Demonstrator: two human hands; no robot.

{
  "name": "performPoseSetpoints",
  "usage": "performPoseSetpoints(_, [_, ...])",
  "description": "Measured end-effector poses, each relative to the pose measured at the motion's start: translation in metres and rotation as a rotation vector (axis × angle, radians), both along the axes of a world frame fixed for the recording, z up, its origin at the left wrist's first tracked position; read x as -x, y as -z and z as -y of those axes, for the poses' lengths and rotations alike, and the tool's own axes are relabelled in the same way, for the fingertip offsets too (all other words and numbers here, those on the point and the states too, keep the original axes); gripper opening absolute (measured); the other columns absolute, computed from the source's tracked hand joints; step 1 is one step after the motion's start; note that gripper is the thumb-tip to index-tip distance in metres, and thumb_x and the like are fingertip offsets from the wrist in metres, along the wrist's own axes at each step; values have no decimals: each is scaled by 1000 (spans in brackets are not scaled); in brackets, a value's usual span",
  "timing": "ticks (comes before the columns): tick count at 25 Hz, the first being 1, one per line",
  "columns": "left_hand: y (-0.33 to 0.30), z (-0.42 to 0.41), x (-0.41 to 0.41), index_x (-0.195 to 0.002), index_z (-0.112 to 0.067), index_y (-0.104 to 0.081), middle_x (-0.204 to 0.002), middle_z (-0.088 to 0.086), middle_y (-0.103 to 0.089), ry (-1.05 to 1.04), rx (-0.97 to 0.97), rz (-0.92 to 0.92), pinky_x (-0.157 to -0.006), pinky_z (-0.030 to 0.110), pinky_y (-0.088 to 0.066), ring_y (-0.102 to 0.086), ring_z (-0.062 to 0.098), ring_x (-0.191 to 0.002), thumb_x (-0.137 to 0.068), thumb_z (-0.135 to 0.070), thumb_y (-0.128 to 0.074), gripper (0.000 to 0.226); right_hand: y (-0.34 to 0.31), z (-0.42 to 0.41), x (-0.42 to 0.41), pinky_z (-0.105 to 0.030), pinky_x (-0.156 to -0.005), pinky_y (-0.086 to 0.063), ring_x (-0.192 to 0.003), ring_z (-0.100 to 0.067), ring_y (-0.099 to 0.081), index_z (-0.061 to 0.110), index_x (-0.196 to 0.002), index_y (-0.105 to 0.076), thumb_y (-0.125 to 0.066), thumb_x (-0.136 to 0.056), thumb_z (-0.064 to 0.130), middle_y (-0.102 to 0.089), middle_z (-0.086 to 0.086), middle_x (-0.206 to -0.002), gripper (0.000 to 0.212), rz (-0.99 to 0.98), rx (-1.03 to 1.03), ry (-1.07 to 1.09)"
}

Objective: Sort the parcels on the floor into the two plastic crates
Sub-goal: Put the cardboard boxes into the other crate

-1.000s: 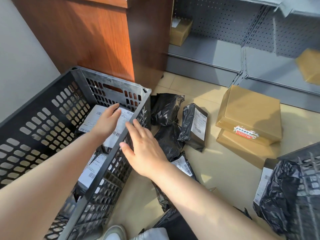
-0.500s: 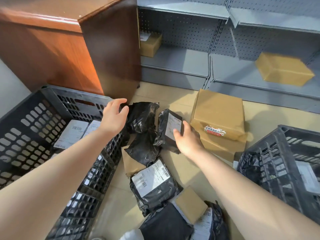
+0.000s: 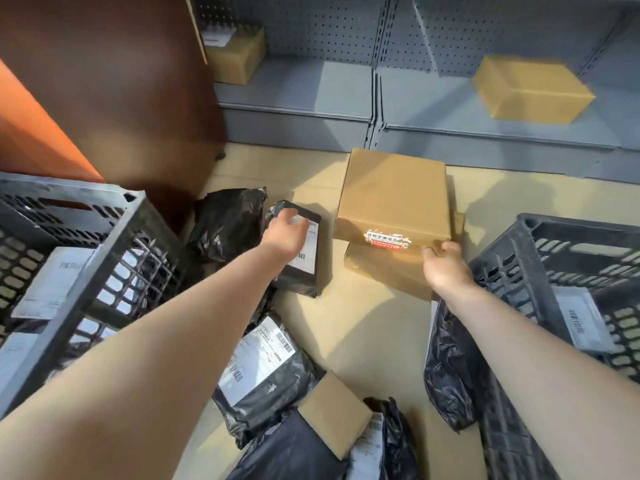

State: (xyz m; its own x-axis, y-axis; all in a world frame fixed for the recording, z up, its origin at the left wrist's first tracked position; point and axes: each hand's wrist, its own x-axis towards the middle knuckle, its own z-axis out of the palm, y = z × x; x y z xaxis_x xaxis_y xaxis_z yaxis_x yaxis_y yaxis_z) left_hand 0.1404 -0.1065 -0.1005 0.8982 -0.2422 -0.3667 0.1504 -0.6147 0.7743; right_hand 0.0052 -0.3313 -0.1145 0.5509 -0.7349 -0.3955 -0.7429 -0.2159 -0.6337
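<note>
Both crates, the left crate (image 3: 104, 244) and the right crate (image 3: 554, 258), already hold parcels, but many remain on the floor (image 3: 363, 323). The left hand (image 3: 285, 233) rests loosely spread on a black parcel (image 3: 301, 268); the right hand (image 3: 446, 265) cups the cardboard box (image 3: 394, 192) corner, not yet gripping.

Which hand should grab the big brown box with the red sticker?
Probably the right hand: it is already at the cardboard box's near corner. The left hand rests on a black parcel.
</note>
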Motion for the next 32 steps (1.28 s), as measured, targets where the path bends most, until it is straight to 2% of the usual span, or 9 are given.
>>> performPoseSetpoints(2, [5, 28, -2, -150, -18, -34, -146, 6, -44, 43, 17, -70, -94, 29, -35, -45, 26, -124, -98, -30, -41, 53, 5, 19, -4, -40, -106, -38, -133, -36, -45, 14, -154, -21, -43, -103, 37, -41, -13, -152, 60, 16, -13, 49])
performPoseSetpoints(6, [17, 66, -2, -147, -12, -38, -145, 9, -47, 111, 71, -169, -106, 35, -36, -44, 28, -131, -82, -31, -52, 69, 14, 48, -15, -41, -114, -30, -143, -34, -34, 15, -158, -3, -47, -102, 33, -28, -11, -161, 74, 9, -55, 44])
performPoseSetpoints(8, [23, 78, 5, -145, -12, -38, -139, 7, -52, 111, 100, -204, -101, 33, -38, -48, 24, -122, -75, -33, -55, 75, 19, 58, -19, -41, -115, -27, -145, -33, -30, 15, -158, -1, -48, -102, 34, -24, -9, -162, 75, -1, -98, 38])
performPoseSetpoints(11, [39, 97, 6, -148, -14, -31, -128, 6, -51, 79, 124, -213, -88, 27, -33, -44, 19, -108, -90, -19, -53, 62, 31, 72, -23, -45, -118, -23, -148, -31, -25, 21, -159, 2, -50, -101, 36, -19, -5, -165, 79, 18, -215, 20])
performPoseSetpoints(14, [49, 101, 0, -155, -15, -14, -146, 2, -40, 39, 144, -220, -96, 25, -30, -41, 21, -128, -92, -15, -53, 75, 37, 74, -23, -48, -120, -23, -148, -30, -25, 26, -159, 1, -56, -98, 38, -13, 1, -166, 84, 54, -300, 2])
performPoseSetpoints(16, [50, 98, -5, -157, -17, -5, -159, 0, -27, 33, 159, -238, -109, 27, -25, -29, 20, -144, -90, -19, -58, 86, 41, 76, -22, -49, -119, -25, -146, -31, -31, 28, -159, -2, -57, -97, 38, -17, 1, -165, 83, 62, -314, 25])
performPoseSetpoints(21, [51, 85, -12, -157, -23, -16, -158, 3, -28, -20, 136, -246, -119, 37, -22, -30, 23, -143, -90, -17, -50, 75, 45, 71, -23, -46, -110, -39, -131, -31, -48, 19, -152, -27, -51, -98, 42, -38, -5, -154, 63, 59, -232, 94])
performPoseSetpoints(26, [54, 72, -6, -137, -10, -46, -134, 8, -41, -80, 106, -223, -92, 32, -34, -44, 23, -109, -83, -23, -56, 56, 46, 65, -23, -41, -99, -45, -122, -34, -54, 7, -147, -33, -59, -95, 40, -49, -10, -142, 67, 40, -241, 229])
performPoseSetpoints(32, [61, 50, -2, -133, -14, -42, -122, 5, -50, -126, 167, -231, -89, 32, -32, -46, 22, -109, -93, -23, -52, 42, 43, 48, -17, -35, -87, -45, -106, -28, -56, 9, -133, -54, -63, -91, 28, -59, -5, -121, 47, 143, -164, 143])
